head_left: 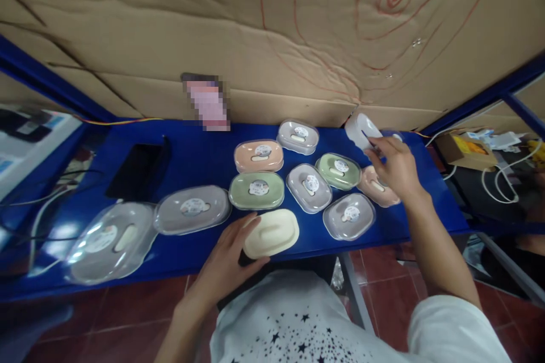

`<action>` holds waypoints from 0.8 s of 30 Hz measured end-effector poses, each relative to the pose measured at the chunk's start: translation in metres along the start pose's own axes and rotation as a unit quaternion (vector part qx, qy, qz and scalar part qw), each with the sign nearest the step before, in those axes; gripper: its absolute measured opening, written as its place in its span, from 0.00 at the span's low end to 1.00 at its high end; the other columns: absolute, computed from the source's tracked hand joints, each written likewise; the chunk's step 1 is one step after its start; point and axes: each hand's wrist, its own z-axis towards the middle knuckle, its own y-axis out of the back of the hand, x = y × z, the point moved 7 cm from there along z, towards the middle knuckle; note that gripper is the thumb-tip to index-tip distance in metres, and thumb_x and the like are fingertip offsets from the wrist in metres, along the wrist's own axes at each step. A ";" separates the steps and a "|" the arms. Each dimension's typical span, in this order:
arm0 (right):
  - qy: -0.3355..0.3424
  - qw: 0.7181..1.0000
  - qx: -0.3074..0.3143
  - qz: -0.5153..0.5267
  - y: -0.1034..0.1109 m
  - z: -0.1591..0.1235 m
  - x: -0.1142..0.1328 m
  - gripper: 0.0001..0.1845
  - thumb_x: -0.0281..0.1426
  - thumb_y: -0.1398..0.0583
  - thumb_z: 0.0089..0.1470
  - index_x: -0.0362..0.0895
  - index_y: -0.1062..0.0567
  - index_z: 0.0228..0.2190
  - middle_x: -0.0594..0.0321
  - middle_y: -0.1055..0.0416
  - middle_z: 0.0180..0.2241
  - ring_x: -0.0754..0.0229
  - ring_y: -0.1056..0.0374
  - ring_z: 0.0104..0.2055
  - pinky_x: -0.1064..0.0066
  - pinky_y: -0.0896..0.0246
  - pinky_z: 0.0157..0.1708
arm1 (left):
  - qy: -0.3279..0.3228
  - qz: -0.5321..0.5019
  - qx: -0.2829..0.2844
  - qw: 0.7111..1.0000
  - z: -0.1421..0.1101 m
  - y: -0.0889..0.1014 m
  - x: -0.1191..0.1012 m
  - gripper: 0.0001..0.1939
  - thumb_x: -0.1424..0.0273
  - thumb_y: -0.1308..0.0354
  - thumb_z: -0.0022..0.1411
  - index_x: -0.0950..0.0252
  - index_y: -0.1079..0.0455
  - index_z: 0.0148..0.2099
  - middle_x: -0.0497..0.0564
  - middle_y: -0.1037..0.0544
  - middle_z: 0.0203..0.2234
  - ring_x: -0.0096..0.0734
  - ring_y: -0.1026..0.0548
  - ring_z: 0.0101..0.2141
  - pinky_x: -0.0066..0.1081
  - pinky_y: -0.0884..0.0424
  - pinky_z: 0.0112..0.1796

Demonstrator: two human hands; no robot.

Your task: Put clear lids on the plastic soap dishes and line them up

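My left hand (232,249) grips a cream oval plastic box (272,233) by its left end, near the table's front edge. The box shows a raised ridge along its middle and no sticker. At the back right, my right hand (394,164) reaches to a white rounded object (361,129), its thumb and fingers pinched at the near side. What they pinch is too small to make out. Below that hand a pink oval box (378,186) is partly covered. Next to it lie a green box (338,171) and a grey box (349,216), each with a round sticker.
More clear-covered boxes stand on the blue table (204,161), among them an orange one (259,155) and a large grey one (113,243). A black phone (136,170) lies at left. Cardboard (170,22) walls the back. A small carton (466,150) stands right.
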 end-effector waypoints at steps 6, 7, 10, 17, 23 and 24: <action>0.394 0.914 -0.027 0.092 0.013 -0.130 0.200 0.20 0.23 0.43 0.69 0.40 0.23 0.58 0.55 0.18 0.51 0.53 0.26 0.48 0.59 0.31 0.50 | 0.023 -0.071 0.004 0.997 -0.006 -0.006 0.011 0.50 0.58 0.28 0.64 0.50 0.53 0.78 0.61 0.38 0.73 0.57 0.34 0.70 0.59 0.29 0.66; 0.416 0.905 -0.009 0.088 0.004 -0.141 0.218 0.20 0.22 0.44 0.69 0.39 0.22 0.58 0.55 0.18 0.50 0.54 0.26 0.46 0.60 0.31 0.50 | 0.019 -0.079 0.001 0.997 -0.007 -0.006 0.011 0.50 0.59 0.28 0.64 0.50 0.54 0.78 0.62 0.38 0.73 0.57 0.34 0.71 0.59 0.29 0.65; 0.424 0.902 0.046 0.067 -0.027 -0.149 0.241 0.20 0.23 0.44 0.70 0.37 0.23 0.59 0.54 0.18 0.49 0.54 0.26 0.45 0.59 0.30 0.49 | 0.020 -0.086 0.000 0.996 -0.009 -0.006 0.011 0.51 0.58 0.27 0.64 0.50 0.54 0.78 0.62 0.38 0.73 0.56 0.34 0.71 0.58 0.29 0.66; 0.432 0.892 0.068 0.111 -0.044 -0.138 0.242 0.20 0.25 0.41 0.71 0.40 0.25 0.61 0.51 0.26 0.65 0.50 0.32 0.67 0.52 0.35 0.69 | 0.002 -0.058 -0.025 0.998 -0.009 -0.002 0.007 0.52 0.58 0.26 0.63 0.47 0.54 0.79 0.60 0.38 0.73 0.54 0.34 0.71 0.54 0.28 0.65; 0.446 0.882 0.081 0.130 -0.061 -0.152 0.247 0.22 0.24 0.42 0.71 0.36 0.27 0.64 0.50 0.28 0.66 0.52 0.34 0.70 0.54 0.36 0.72 | -0.062 0.005 0.012 0.998 -0.006 -0.004 0.000 0.48 0.61 0.27 0.65 0.48 0.48 0.79 0.60 0.41 0.75 0.58 0.35 0.71 0.58 0.29 0.66; 0.446 0.880 0.083 0.138 -0.062 -0.154 0.246 0.23 0.24 0.42 0.71 0.37 0.28 0.65 0.51 0.29 0.67 0.53 0.35 0.71 0.55 0.37 0.72 | -0.069 0.010 0.016 0.997 -0.006 -0.003 -0.002 0.48 0.60 0.27 0.65 0.48 0.48 0.79 0.61 0.42 0.76 0.59 0.36 0.71 0.58 0.30 0.66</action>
